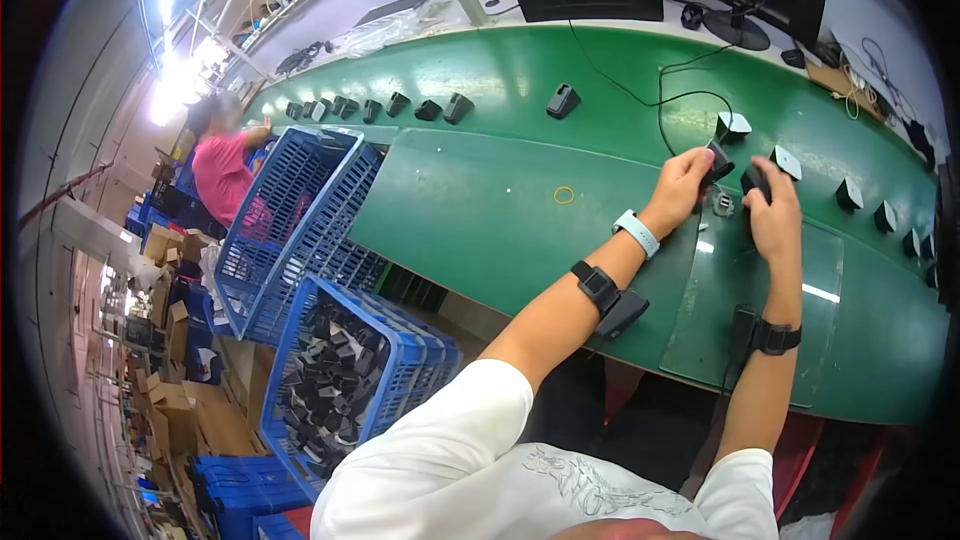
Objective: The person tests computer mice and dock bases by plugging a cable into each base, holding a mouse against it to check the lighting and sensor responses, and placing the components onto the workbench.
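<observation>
My left hand (682,188) is closed on a small black plastic housing (719,162), thumb pressed against its side. Just to the right, my right hand (776,218) has its fingers curled round a dark plastic piece (754,181), partly hidden by the fingers. The two pieces are held close together but apart. Below and between the hands, a small grey round part (722,203) lies at the edge of a clear sheet (770,340) on the green bench. Black housings with white faces stand beyond the hands, one of them (734,126) close to my left fingertips.
Several dark housings (458,108) stand in a row along the green bench (470,190). A yellow rubber band (564,195) lies mid-bench. At left are a blue crate (330,180) and another crate (395,380) full of dark parts. A cable (660,105) crosses the bench; a person (222,172) sits beyond.
</observation>
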Motion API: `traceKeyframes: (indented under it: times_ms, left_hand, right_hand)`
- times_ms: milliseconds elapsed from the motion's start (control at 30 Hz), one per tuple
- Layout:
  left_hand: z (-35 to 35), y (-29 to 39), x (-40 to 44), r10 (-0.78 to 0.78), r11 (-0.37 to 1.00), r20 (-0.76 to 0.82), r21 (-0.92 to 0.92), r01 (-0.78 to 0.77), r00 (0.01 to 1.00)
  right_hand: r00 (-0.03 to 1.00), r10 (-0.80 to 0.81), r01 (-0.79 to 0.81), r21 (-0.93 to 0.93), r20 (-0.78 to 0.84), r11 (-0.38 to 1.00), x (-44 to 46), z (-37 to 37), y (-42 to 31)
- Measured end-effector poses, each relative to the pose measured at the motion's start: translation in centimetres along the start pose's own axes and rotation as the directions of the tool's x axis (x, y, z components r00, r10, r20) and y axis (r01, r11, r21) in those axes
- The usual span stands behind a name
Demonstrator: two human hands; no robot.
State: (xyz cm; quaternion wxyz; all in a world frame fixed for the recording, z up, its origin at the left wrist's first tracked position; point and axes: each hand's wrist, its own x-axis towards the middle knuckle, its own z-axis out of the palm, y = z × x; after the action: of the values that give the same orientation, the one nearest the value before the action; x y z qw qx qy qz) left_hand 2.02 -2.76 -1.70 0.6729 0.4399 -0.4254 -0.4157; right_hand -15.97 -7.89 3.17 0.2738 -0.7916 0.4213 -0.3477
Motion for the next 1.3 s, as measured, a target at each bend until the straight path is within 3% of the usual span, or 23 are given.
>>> traceKeyframes:
  times_ms: [33,67,100,167,233,300,333,367,433,500,567,733,1133,1300]
  left_hand:
    - [0.1,0.1,0.2,0.01,1.0,0.003,0.002,-0.01,1.0]
    - [0.0,0.2,0.2,0.009,0.996,-0.045,-0.092,-0.013,0.999]
    - [-0.4,0.6,0.1,0.005,0.983,-0.094,-0.18,-0.022,0.996]
    - [-0.6,1.0,-0.2,-0.014,0.967,-0.107,-0.253,-0.013,0.994]
    - [-0.5,1.0,-0.2,-0.071,0.935,-0.072,-0.353,0.041,0.995]
    - [-0.6,1.2,-0.2,-0.086,0.937,-0.056,-0.343,0.061,0.995]
    - [-0.3,1.3,-0.4,-0.107,0.924,-0.031,-0.373,0.088,0.994]
    - [-0.2,1.6,-0.4,-0.124,0.91,-0.004,-0.4,0.112,0.992]
    - [0.0,1.3,-0.5,-0.115,0.917,0.005,-0.384,0.108,0.993]
    - [0.4,1.1,-0.7,-0.108,0.905,0.065,-0.408,0.125,0.992]
    - [0.6,1.2,-0.7,-0.105,0.91,0.066,-0.395,0.123,0.992]
    - [0.4,1.3,-0.5,-0.061,0.961,0.078,-0.264,0.079,0.995]
    - [1.4,1.2,-0.8,0.036,0.977,0.023,-0.211,-0.03,0.999]
    - [0.9,1.4,-0.7,-0.004,0.977,0.042,-0.214,0.013,0.999]
  right_hand:
    - [0.994,0.093,-0.086,-0.117,0.056,0.989,-0.4,-0.4,-0.2]
    - [0.997,0.055,-0.038,-0.276,0.053,0.96,-0.6,-0.2,0.6]
    - [0.998,0.043,-0.027,-0.268,0.052,0.963,-0.7,-0.4,0.2]
    - [0.988,0.126,-0.061,-0.513,0.092,0.856,-0.9,-0.9,-0.8]
    - [0.999,0.015,0.013,-0.555,0.047,0.832,-0.8,0.0,-0.6]
    - [0.951,-0.277,0.216,-0.344,-0.138,0.914,-0.5,0.7,-0.7]
    - [0.951,-0.267,0.258,-0.071,-0.155,0.963,-0.4,1.1,-0.8]
    - [0.95,-0.272,0.265,-0.068,-0.15,0.962,-0.5,1.5,-1.2]
    - [1.0,-0.017,0.015,0.312,0.001,0.95,-1.2,2.3,-2.8]
    - [0.995,-0.085,0.099,0.299,-0.06,0.949,-1.0,3.3,-2.0]
    - [0.999,-0.027,0.035,0.338,-0.029,0.94,-0.9,3.3,-2.0]
    - [0.998,-0.047,0.055,0.35,-0.03,0.935,-0.7,3.6,-1.4]
    - [0.998,-0.044,0.057,0.509,-0.038,0.859,-0.1,4.9,0.7]
    - [0.999,-0.036,0.041,0.497,-0.019,0.867,-0.3,4.8,0.4]
